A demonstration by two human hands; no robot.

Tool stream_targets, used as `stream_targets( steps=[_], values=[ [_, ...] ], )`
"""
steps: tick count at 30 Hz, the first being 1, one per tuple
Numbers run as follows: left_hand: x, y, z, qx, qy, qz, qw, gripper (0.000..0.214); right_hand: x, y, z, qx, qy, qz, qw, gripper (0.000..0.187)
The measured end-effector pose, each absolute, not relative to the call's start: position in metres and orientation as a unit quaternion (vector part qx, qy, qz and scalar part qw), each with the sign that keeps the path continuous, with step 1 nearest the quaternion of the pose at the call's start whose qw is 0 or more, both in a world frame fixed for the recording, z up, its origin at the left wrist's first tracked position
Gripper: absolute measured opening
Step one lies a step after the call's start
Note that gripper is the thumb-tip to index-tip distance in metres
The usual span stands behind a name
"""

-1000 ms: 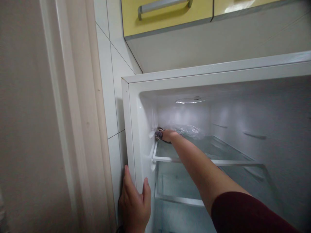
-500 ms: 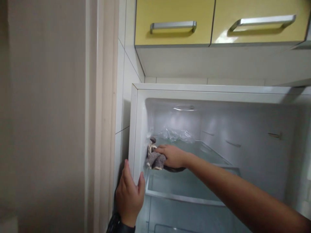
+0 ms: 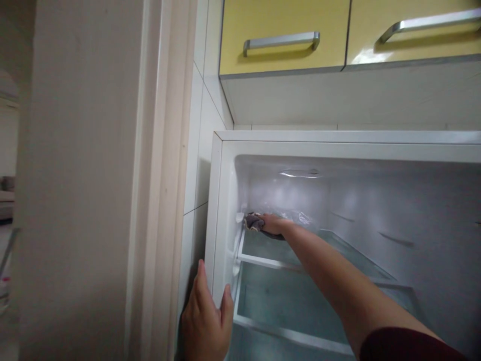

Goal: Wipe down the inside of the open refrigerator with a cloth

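An open refrigerator (image 3: 217, 200) with a white interior fills the lower right. Deep inside, my right hand (image 3: 273, 223) is closed on a crumpled grey cloth (image 3: 254, 222) with pale edging, which lies against the left inner wall above the upper glass shelf (image 3: 268, 261). My left hand (image 3: 207, 318) rests on the refrigerator's left front edge, thumb and fingers apart, holding nothing. Behind my right hand, clear plastic wrap (image 3: 298, 216) lies crumpled at the back, partly hidden by my arm.
A second glass shelf (image 3: 285, 333) sits lower in the refrigerator. Yellow cabinets (image 3: 281, 20) with metal handles hang above it. On the left stand a pale door frame (image 3: 169, 175) and a tiled wall (image 3: 193, 175). A room shows at the far left edge.
My right hand has moved deeper into the refrigerator with the cloth, towards the back left corner. My left hand stays on the edge. The view has shifted slightly left.
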State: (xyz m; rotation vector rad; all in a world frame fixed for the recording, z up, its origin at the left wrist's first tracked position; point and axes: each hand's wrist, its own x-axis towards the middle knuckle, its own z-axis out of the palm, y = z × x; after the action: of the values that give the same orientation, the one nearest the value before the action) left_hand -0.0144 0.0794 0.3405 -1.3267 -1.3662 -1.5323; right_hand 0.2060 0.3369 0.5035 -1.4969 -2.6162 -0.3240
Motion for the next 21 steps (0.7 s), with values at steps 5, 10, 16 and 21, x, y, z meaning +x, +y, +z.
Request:
stream_targets(
  steps=[5, 10, 16, 21],
  values=[
    [-0.016, 0.082, 0.337, -0.511, -0.53, -0.591, 0.33, 0.085, 0.208, 0.357, 0.501, -0.501, -0.859, -0.091, 0.062, 0.062],
    [-0.016, 0.08, 0.334, -0.52, -0.539, -0.588, 0.306, 0.087, 0.207, 0.325, 0.498, -0.462, -0.882, -0.061, 0.067, 0.06],
    [-0.017, 0.076, 0.334, -0.53, -0.542, -0.58, 0.297, 0.091, 0.221, 0.224, 0.492, -0.396, -0.915, -0.047, 0.068, 0.048],
    [-0.017, 0.075, 0.338, -0.527, -0.547, -0.573, 0.308, 0.09, 0.24, 0.172, 0.494, -0.345, -0.934, -0.025, 0.09, 0.045]
  ],
)
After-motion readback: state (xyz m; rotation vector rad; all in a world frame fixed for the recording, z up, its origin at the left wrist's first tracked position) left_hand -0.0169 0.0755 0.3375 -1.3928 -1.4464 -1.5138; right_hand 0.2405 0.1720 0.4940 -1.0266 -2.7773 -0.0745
